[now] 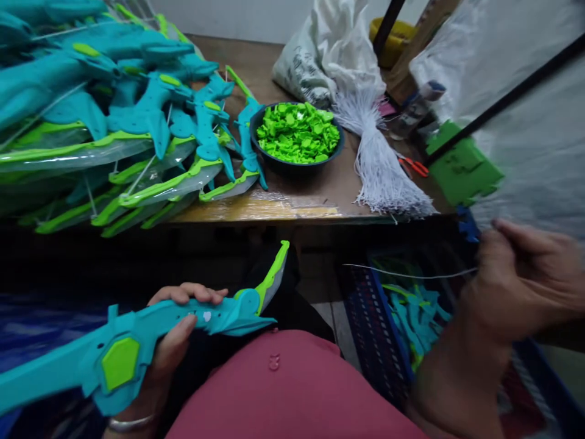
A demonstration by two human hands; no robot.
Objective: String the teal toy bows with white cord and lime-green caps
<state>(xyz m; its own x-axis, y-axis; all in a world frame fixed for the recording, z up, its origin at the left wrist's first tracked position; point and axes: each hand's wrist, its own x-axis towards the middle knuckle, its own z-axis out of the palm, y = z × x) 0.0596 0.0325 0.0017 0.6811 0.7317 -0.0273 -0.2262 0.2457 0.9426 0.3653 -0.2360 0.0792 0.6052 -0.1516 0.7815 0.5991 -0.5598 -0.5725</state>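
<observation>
One teal toy piece (pixel 159 320) with lime-green parts, lying across the left hand (pixel 176 329), thumb and fingers wrapped about its middle, well apart from the right hand. One right hand (pixel 516 280), blurred, fingers closed on one white string (pixel 411 276), its free end pointing toward the toy piece, not touching it.

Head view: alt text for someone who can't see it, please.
A person's left hand grips a teal toy part with a green hexagon, while the right hand holds a thin white string. On the table beyond: piled teal-and-green parts, a dark bowl of green pieces, and a bundle of white strings.
</observation>
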